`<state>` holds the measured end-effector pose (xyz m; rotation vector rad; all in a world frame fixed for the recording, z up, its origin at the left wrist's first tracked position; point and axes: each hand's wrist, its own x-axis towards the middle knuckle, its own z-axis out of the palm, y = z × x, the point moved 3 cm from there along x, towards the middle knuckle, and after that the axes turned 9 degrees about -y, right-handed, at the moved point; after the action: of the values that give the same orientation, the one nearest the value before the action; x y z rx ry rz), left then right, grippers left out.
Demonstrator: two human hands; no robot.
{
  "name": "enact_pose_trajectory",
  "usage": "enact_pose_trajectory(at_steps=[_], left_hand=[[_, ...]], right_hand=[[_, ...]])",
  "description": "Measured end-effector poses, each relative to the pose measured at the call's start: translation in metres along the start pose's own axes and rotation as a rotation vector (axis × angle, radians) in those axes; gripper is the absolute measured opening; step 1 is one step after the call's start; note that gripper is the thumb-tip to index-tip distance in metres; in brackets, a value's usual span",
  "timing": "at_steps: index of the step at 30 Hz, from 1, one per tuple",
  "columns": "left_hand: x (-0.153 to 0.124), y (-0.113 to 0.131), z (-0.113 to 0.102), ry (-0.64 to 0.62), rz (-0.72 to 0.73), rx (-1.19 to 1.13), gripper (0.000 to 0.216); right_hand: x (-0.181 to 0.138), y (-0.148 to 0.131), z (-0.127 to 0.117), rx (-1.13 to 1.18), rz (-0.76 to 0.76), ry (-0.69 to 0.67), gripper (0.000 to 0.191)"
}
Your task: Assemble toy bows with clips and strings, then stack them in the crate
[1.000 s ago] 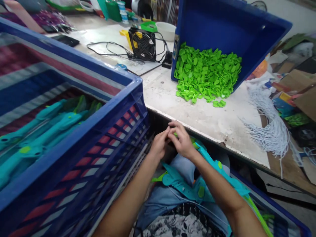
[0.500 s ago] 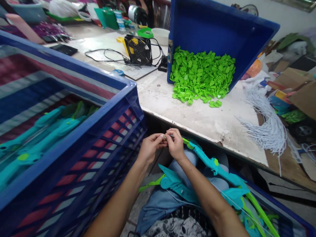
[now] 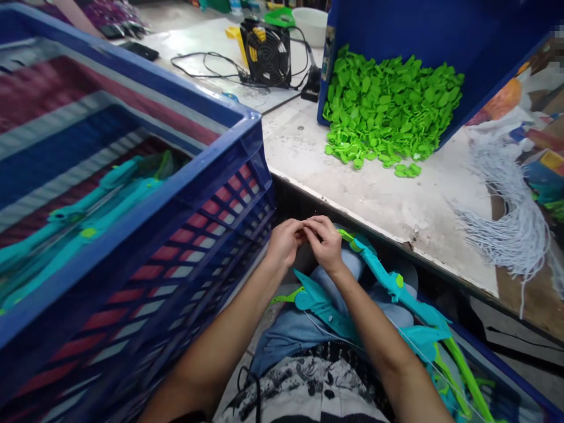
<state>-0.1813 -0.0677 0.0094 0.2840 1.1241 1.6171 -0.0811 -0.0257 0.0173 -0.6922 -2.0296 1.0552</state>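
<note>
My left hand (image 3: 285, 241) and my right hand (image 3: 325, 239) meet just below the table edge, fingertips pinched together at the green tip of a teal toy bow (image 3: 392, 288). The bow lies across my lap, its limb running down to the right with a thin white string along it. A second teal bow piece (image 3: 319, 305) rests on my jeans under my right forearm. What the fingertips pinch is too small to make out.
A big blue crate (image 3: 220, 176) at my left holds more teal bows (image 3: 97, 205). On the table (image 3: 374, 200), a tilted blue bin (image 3: 396, 29) spills green plastic pieces (image 3: 392, 106). A black fan (image 3: 268, 53) with cables stands behind; white strings (image 3: 511, 229) hang off the right edge.
The view has tilted down and nearer to the table. Both hands stay pinched together at the bow's tip, shifting only slightly.
</note>
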Motion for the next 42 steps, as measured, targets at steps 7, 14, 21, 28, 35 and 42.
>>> enact_pose_trajectory(at_steps=[7, 14, 21, 28, 35, 42], left_hand=[[-0.003, -0.001, 0.0, -0.13, -0.028, 0.095, 0.018], [0.002, -0.012, -0.007, -0.1, 0.059, 0.326, 0.028], [0.004, -0.016, -0.018, -0.212, 0.001, 0.549, 0.025], [0.003, -0.013, -0.025, -0.301, -0.013, 0.729, 0.019], [0.005, -0.017, -0.021, -0.358, 0.066, 0.807, 0.02], [0.007, -0.02, -0.019, -0.342, 0.142, 0.902, 0.024]], right_hand=[[0.001, 0.005, -0.013, -0.125, -0.066, -0.067, 0.018], [-0.008, 0.014, -0.013, -0.113, -0.002, 0.038, 0.016], [-0.023, 0.031, -0.012, 0.011, 0.093, 0.014, 0.013], [-0.031, 0.033, -0.009, 0.043, 0.055, 0.004, 0.013], [-0.033, 0.035, -0.011, 0.017, 0.063, -0.014, 0.013], [-0.034, 0.039, -0.014, -0.107, 0.044, -0.032, 0.015]])
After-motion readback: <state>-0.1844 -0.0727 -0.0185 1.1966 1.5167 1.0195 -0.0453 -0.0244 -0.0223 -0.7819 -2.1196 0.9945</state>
